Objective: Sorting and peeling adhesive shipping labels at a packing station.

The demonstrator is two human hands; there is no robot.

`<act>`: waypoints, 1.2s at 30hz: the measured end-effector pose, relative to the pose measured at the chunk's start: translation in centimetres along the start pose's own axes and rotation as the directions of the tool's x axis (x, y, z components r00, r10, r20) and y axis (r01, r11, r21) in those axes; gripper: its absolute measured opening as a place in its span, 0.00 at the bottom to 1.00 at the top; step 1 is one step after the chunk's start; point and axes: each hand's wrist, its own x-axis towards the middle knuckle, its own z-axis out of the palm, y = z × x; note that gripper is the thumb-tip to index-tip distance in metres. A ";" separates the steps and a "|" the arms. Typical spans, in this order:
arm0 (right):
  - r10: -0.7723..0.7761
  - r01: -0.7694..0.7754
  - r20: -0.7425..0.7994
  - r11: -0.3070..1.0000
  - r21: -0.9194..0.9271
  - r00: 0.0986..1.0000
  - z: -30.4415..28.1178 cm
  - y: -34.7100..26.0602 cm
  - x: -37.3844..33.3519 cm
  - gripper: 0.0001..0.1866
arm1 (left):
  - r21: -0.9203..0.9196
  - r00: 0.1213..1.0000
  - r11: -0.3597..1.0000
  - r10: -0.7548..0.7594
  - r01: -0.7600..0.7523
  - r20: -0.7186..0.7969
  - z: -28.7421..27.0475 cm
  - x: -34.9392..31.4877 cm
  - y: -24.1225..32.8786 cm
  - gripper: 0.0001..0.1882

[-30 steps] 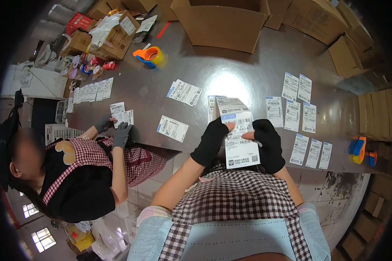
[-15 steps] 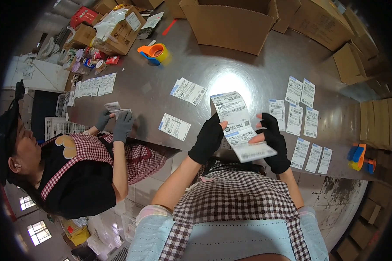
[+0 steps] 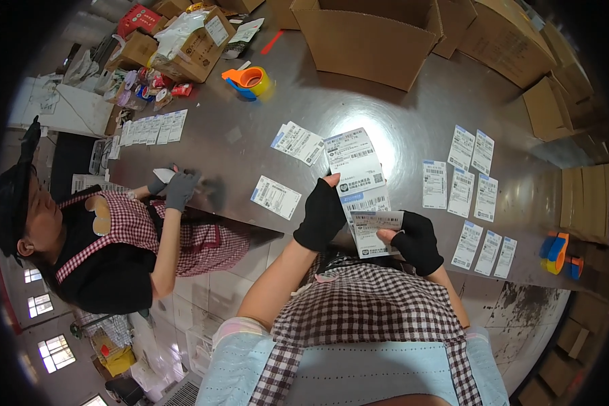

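Observation:
A strip of white printed shipping labels (image 3: 354, 162) is stretched between my hands over the table's near edge. My left hand (image 3: 320, 214), in a black fingerless glove, grips its left side with the thumb on top. Its lower end is folded over, and my right hand (image 3: 416, 242), gloved alike, pinches that folded part with the thumb on the front. Just beyond my left hand lie a small group of labels (image 3: 296, 143) and a single label (image 3: 276, 197). To the right of my hands, more labels (image 3: 460, 192) are spread in rows.
Left of me a co-worker's grey-gloved hands (image 3: 176, 189) hold folded white paper near a row of labels (image 3: 154, 128). An orange-and-blue tape dispenser (image 3: 247, 82) stands farther back, another tape dispenser (image 3: 554, 252) at the right edge. An open cardboard box (image 3: 369, 47) stands at the far side.
My right hand has moved slightly down and inward, and the strip's lower end is now folded over. The co-worker's hands have shifted a little. The whole view has tilted slightly.

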 end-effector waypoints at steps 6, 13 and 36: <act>-0.067 0.067 0.001 0.997 -0.031 0.998 0.1 0.2 -0.1 0.16 | 0.168 0.982 0.985 0.066 -0.036 -0.176 0.1 -0.5 -0.3 0.25; -0.224 0.228 -0.157 0.974 0.003 0.962 0.7 0.4 0.1 0.14 | 0.294 0.974 0.954 0.120 -0.060 -0.191 -0.2 -0.2 -0.5 0.23; -0.620 0.582 0.028 0.719 -0.380 0.784 -1.6 -0.9 0.0 0.12 | 0.228 0.997 0.974 0.033 -0.015 -0.075 -1.5 1.0 -1.2 0.24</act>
